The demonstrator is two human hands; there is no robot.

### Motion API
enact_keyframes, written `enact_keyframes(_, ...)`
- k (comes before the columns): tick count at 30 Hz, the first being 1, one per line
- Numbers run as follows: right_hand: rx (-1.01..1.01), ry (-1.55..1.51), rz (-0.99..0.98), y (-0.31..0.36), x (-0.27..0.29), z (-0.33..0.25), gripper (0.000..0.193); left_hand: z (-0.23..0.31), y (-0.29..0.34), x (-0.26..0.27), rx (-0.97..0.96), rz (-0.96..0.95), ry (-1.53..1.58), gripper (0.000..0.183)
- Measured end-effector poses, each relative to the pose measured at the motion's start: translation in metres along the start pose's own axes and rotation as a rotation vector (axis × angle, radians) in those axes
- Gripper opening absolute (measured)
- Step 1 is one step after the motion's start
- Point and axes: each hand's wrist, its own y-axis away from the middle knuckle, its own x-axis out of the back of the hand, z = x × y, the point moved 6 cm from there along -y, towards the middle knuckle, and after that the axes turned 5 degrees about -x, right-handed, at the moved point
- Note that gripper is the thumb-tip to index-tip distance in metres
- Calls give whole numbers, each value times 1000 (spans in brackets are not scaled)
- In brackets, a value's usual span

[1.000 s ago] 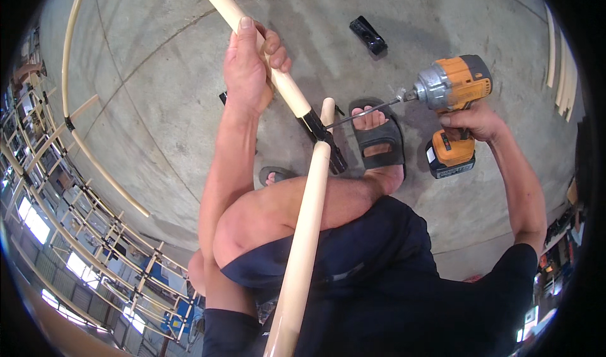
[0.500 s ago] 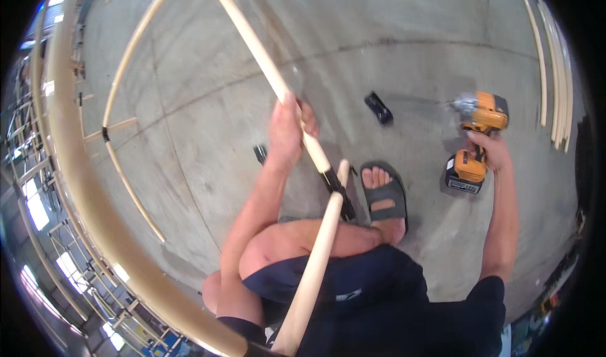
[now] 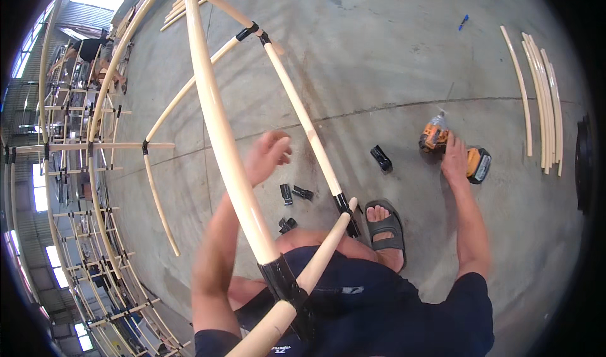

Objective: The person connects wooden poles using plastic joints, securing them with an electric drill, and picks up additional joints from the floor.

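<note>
My left hand (image 3: 268, 156) is off the poles, its fingers loosely bent and apart with nothing in them. It hovers behind a long cream pole (image 3: 218, 123), near a second cream pole (image 3: 303, 117) joined by a black connector (image 3: 341, 203) to a cross pole (image 3: 328, 246) over my leg. On the right, my right hand (image 3: 453, 158) grips the handle of an orange and black cordless impact driver (image 3: 435, 136), which lies on its side at floor level with its bit pointing away. A larger black connector (image 3: 281, 284) joins poles close to my body.
Several loose black connectors (image 3: 380, 159) lie on the concrete floor (image 3: 391, 66). Cream poles (image 3: 543, 98) lie at right, beside a blue pen (image 3: 463, 22) farther off. A pole frame (image 3: 95, 145) and another person (image 3: 91, 49) are at left. My sandalled foot (image 3: 385, 231) stands near the joint.
My left hand has let go of the pole and moved left. The driver has tipped onto its side, still in my right hand. My view has shifted, showing more of the frame.
</note>
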Motion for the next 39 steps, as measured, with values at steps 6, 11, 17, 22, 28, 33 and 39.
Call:
enact_keyframes(6, 201, -537, 257, 4, 141, -98, 52, 98, 68, 69, -271, 216, 191, 34)
enact_keyframes(11, 1287, -1223, -191, 110, 382, -291, 57, 103, 69, 125, -383, 359, 394, 44)
enact_keyframes(17, 1318, -1245, -744, 224, 428, -338, 43, 32, 71, 156, -271, 470, 630, 49)
enact_keyframes(22, 1152, -1373, -155, 224, 431, -335, 19, 0, 87, 184, -268, 612, 743, 47)
enact_keyframes(28, 894, -1512, -259, 197, 427, -346, 13, 29, 94, 186, -383, 614, 705, 46)
enact_keyframes(33, 1049, -1632, -364, 181, 438, -371, 19, 6, 119, 200, -397, 593, 677, 46)
enact_keyframes(39, 1134, -1700, -462, 172, 433, -352, 23, -11, 110, 209, -375, 606, 699, 36)
